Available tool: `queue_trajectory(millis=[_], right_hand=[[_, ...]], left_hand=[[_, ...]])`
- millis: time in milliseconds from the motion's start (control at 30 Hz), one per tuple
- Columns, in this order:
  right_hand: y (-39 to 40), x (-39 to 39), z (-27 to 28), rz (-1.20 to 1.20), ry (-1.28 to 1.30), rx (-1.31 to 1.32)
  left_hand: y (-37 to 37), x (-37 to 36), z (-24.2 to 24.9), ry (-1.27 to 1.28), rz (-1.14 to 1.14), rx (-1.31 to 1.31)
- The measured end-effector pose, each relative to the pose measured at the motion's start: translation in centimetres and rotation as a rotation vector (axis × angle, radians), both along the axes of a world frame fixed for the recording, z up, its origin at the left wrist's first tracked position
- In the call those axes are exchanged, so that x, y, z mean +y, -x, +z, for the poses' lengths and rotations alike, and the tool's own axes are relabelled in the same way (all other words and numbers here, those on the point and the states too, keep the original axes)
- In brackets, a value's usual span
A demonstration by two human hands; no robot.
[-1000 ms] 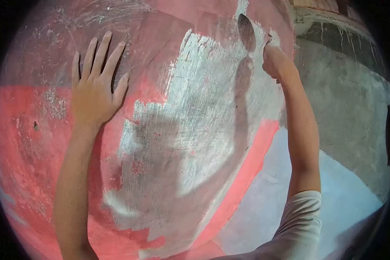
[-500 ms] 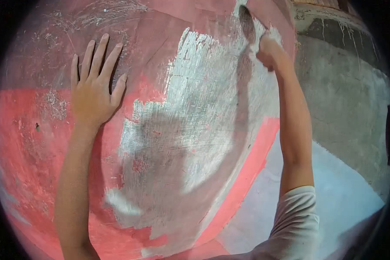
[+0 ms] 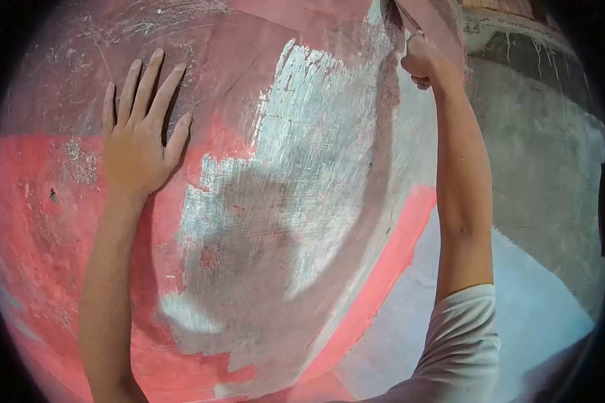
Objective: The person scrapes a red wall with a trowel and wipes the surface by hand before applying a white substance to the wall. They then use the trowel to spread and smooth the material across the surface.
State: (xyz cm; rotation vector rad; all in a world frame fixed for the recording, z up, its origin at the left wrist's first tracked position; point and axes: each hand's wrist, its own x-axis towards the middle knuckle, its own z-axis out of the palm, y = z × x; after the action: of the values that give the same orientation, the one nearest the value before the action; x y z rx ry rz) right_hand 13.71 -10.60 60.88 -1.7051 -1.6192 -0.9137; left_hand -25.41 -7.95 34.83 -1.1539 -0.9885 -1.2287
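My left hand (image 3: 136,134) lies flat with fingers spread on the painted wall surface (image 3: 40,228), across the border between dull red-brown and brighter red. At the upper right, my right hand (image 3: 423,62) is closed round the handle of a tool; a thin dark shaft (image 3: 408,17) shows just above the fist, and its far end is hard to make out in the shadow. Left of and below this fist spreads a scraped whitish-grey patch (image 3: 316,134) with streaks and ragged edges.
A bright pink-red band (image 3: 383,269) curves along the lower right of the scraped patch. Beyond it is a pale blue-white surface (image 3: 531,295). A grey wall (image 3: 531,148) with light drips near its top stands at the right. Shadows of my arm and head fall on the patch.
My right hand has moved slightly up and right with the tool, whose dark rounded end no longer shows clearly. My left hand appears slightly further left in view, still flat.
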Motion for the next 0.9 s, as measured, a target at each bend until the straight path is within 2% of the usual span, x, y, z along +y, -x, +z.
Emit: queue_trajectory(millis=[67,167,233,267,333,433,500,567,633,667,767,833,900], right_hand=[[-0.1,0.0,-0.9,0.007,-0.024,-0.011],[-1.8,-0.4,-7.5,0.132,-0.143,0.010],[-1.1,-0.7,-9.7,0.163,-0.189,0.004],[-0.9,-1.0,-7.9,0.112,-0.128,0.005],[-0.7,0.2,-1.0,0.012,-0.004,0.013],[0.4,-0.5,1.2,-0.060,0.064,-0.013],[0.4,-1.1,-1.2,0.005,0.004,-0.033],[-0.6,-2.0,-7.5,0.161,-0.140,-0.047],[0.5,-2.6,-9.8,0.049,-0.089,0.029],[-0.4,-2.2,-9.3,0.075,-0.156,-0.033],[-0.4,-2.1,-1.2,-0.052,-0.032,-0.046],[0.4,-2.2,0.7,-0.043,-0.028,-0.026],[0.7,-2.3,0.4,-0.020,-0.029,-0.010]], left_hand=[[0.0,-0.1,0.0,0.008,-0.002,-0.001],[-0.1,-0.3,-0.3,0.022,-0.014,0.007],[0.0,-0.5,-0.2,0.014,-0.012,-0.011],[0.0,-0.5,-0.4,0.024,-0.016,-0.009],[0.0,-0.1,-0.4,0.016,-0.017,-0.012],[0.1,0.0,-0.3,0.014,-0.015,0.004],[0.1,-0.2,-0.4,0.024,-0.005,-0.001],[0.2,-0.4,-0.3,0.023,-0.014,0.001],[0.0,-0.2,-0.3,0.003,-0.037,-0.003],[0.1,0.0,-0.3,0.000,-0.028,-0.006],[0.1,-0.3,-0.3,0.023,-0.015,-0.003],[0.1,-0.5,-0.3,0.028,-0.023,0.007],[0.2,-0.6,-0.3,0.033,-0.029,0.012]])
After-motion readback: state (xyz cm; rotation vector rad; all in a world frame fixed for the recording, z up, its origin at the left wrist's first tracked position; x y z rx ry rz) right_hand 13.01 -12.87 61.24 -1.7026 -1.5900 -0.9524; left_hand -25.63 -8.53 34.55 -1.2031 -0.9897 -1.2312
